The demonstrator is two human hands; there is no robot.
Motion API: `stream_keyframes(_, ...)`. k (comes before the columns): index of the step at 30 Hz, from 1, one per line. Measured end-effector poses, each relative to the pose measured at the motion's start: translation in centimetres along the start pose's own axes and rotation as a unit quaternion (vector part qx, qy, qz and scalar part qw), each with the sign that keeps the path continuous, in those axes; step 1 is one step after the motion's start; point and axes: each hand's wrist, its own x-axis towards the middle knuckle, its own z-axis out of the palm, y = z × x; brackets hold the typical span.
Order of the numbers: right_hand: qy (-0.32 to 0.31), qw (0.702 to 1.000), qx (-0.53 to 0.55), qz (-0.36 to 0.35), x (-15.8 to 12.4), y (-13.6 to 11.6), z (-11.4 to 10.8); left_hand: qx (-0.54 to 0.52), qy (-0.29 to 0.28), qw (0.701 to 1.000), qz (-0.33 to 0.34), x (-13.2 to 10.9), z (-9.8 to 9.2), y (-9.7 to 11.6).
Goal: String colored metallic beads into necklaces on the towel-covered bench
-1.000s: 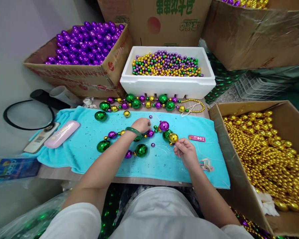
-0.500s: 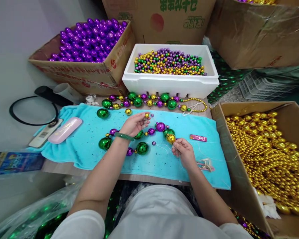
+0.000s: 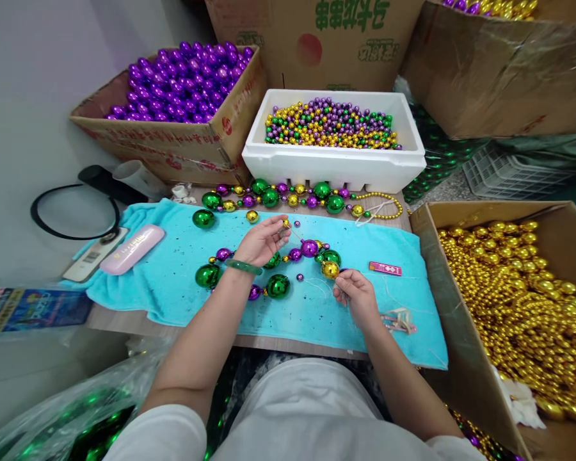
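A half-strung chain of green, purple and gold balls (image 3: 273, 272) lies on a turquoise towel (image 3: 173, 282). My left hand (image 3: 262, 240), with a green bangle on the wrist, pinches a small gold bead (image 3: 285, 223) just above the chain. Resting on the towel, my right hand (image 3: 358, 296) is closed by a gold ball (image 3: 329, 269) at the chain's end, and pinches a thin string that runs up toward the left hand.
A finished bead chain (image 3: 297, 197) lies behind the towel. Behind it stand a white foam box (image 3: 333, 168) of small mixed beads and a carton of purple balls (image 3: 187, 83). A carton of gold balls (image 3: 523, 301) is right. A pink case (image 3: 132, 248) and red tag (image 3: 385, 269) lie on the towel.
My left hand lifted off the chain, picked up a small gold bead and brought it toward the string. My right hand stayed by the gold ball.
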Motion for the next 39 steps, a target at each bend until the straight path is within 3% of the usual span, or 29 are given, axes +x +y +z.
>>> stream_keyframes(22, 0.009, 1.000, -0.006, 0.010, -0.1, -0.2, 0.0, 0.003, 0.029, 0.999, 0.043, -0.4, 0.1, -0.2)
stream_keyframes(28, 0.008, 0.999, -0.029, 0.017, -0.1, -0.6, 0.1, 0.043, -0.002, 0.995, 0.094, -1.1, 0.4, -0.3)
stream_keyframes(35, -0.018, 0.999, -0.026, 0.020, 0.0, -0.6, 1.1, 0.105, -0.015, 0.992, 0.062, -1.2, 1.5, -1.2)
stream_keyframes(39, -0.054, 0.988, -0.143, 0.014, 0.0, -0.8, 0.5, 0.173, -0.016, 0.978, 0.117, -1.5, 2.3, -0.6)
